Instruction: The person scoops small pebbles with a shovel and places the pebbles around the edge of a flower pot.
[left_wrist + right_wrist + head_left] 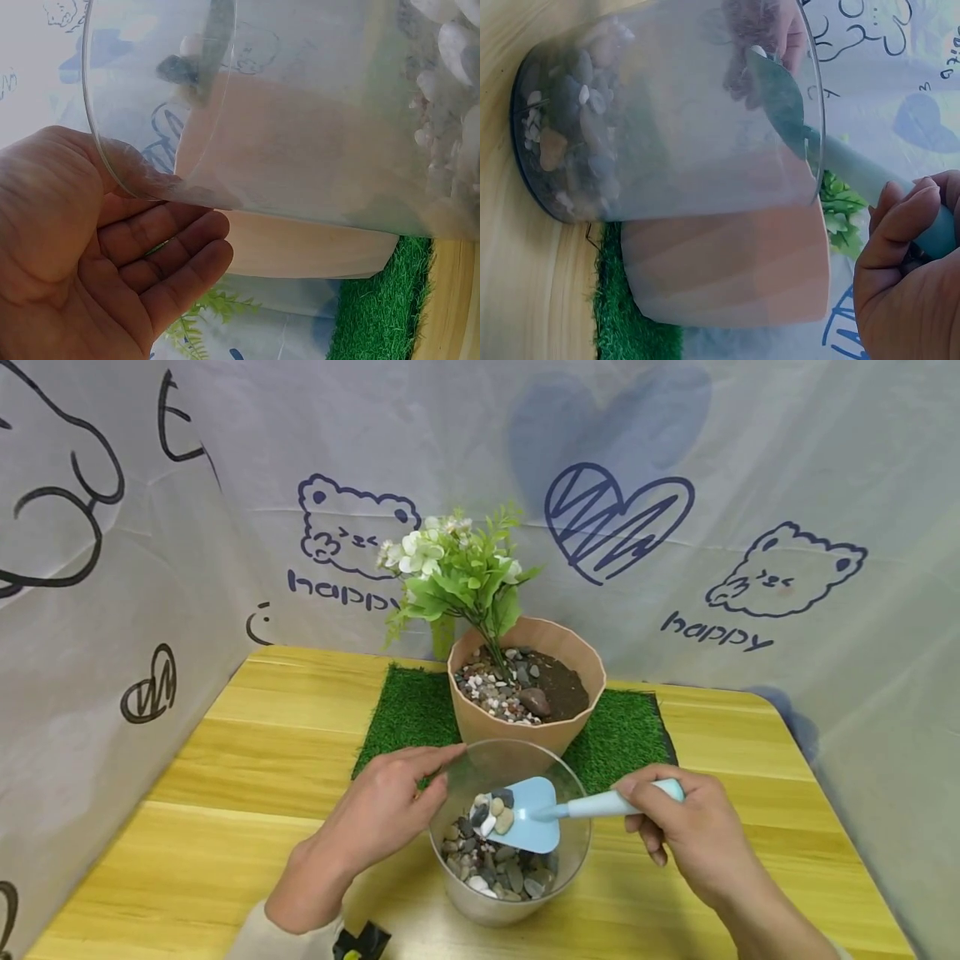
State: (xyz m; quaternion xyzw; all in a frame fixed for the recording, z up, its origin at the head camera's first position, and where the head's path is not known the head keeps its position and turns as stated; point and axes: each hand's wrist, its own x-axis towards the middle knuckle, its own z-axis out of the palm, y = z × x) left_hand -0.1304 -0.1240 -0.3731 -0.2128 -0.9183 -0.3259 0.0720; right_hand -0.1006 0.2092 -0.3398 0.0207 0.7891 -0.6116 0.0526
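In the head view a clear container (510, 893) stands on the table with grey, white and tan pebbles (502, 868) in its bottom. My left hand (382, 806) holds its rim from the left side, thumb and forefinger against it; the left wrist view shows the other fingers loosely bent outside the wall. My right hand (693, 827) grips the pale handle of a light blue hand shovel (536, 810), whose blade is over the container's mouth. Several pebbles (491, 814) lie on the blade. In the right wrist view the blade shows through the container wall.
Just behind the container stands a terracotta-coloured flowerpot (525, 731) with soil, pebbles and a white-flowered plant (457, 572). Under the pot lies a green artificial grass mat (630, 735). Drawn-on white cloth (465, 435) encloses the wooden table (247, 785) at the back and sides.
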